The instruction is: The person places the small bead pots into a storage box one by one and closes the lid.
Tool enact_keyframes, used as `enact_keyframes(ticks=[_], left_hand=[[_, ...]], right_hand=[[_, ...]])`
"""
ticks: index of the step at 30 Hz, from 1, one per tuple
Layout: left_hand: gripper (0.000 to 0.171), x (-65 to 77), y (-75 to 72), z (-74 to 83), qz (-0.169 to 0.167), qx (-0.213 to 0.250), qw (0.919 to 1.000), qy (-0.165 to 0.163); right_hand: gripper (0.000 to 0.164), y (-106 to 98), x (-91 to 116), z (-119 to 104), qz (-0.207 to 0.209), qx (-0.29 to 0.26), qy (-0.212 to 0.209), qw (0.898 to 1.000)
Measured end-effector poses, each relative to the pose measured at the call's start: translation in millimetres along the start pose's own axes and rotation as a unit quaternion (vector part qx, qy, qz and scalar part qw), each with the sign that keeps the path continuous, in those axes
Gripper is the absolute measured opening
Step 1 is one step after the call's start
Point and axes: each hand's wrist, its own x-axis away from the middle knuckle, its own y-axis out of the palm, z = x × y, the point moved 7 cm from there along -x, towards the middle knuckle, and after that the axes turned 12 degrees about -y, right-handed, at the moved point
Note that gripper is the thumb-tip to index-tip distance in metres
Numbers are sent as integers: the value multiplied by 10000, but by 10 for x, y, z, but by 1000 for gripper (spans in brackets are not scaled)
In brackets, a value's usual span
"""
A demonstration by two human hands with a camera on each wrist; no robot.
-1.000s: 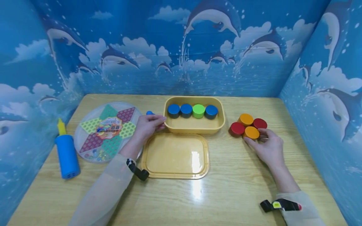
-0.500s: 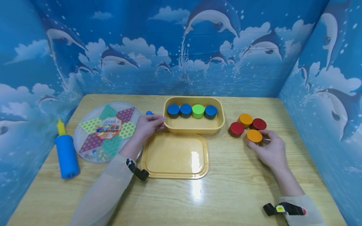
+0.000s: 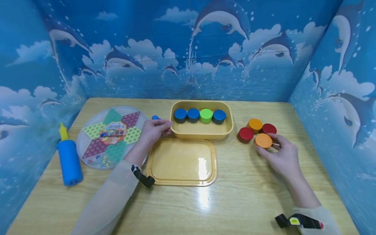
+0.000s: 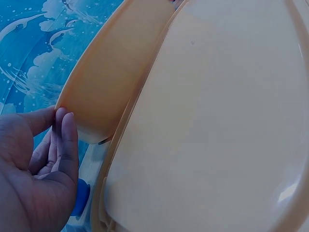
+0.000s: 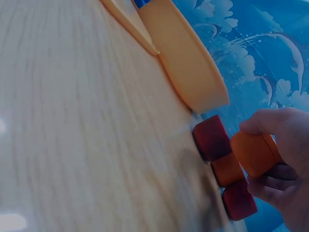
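My left hand (image 3: 152,131) pinches the left rim of a yellow oblong tub (image 3: 202,135); in the left wrist view, thumb and fingertips meet at the tub's end. Inside it stand three blue round pieces, such as the middle one (image 3: 193,115), and a green one (image 3: 206,115). At the right, my right hand (image 3: 281,157) holds an orange round piece (image 3: 263,141) between thumb and fingers. The right wrist view shows that orange piece (image 5: 253,153) raised above the others. Close behind it are two red pieces, one nearer the tub (image 3: 245,134), and another orange piece (image 3: 254,125).
A yellow tray-like lid (image 3: 182,163) lies in front of the tub. Left of it is a round star-patterned game board (image 3: 113,147) with marbles. A blue hand pump (image 3: 70,163) with a yellow nozzle lies at the far left. Dolphin-printed cloth (image 3: 188,78) encloses the table.
My right hand has taken up the front orange piece, lifting it and drawing it slightly right, away from the cluster. My left hand stays on the tub's rim.
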Motion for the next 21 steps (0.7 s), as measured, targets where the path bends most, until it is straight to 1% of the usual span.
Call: enact_keyframes(ticks=[3, 8, 12, 15, 21], left_hand=[[33, -7, 3, 1, -2, -20, 10000, -15], [33, -7, 4, 1, -55, 29, 10000, 36], [31, -3, 3, 0, -32, 74, 9999, 60], [31, -4, 6, 0, -12, 71, 10000, 33], [30, -22, -6, -6, 48, -10, 10000, -12]], right_hand=[[66, -30, -42, -116, 18, -4, -190, 9998], [61, -44, -149, -354, 97, -223, -711, 9972], [61, -14, -253, -530, 57, -327, -922, 9952], [62, 27, -337, -649, -85, -419, -960, 9945], [68, 195, -517, -835, -612, -433, -948, 9927]])
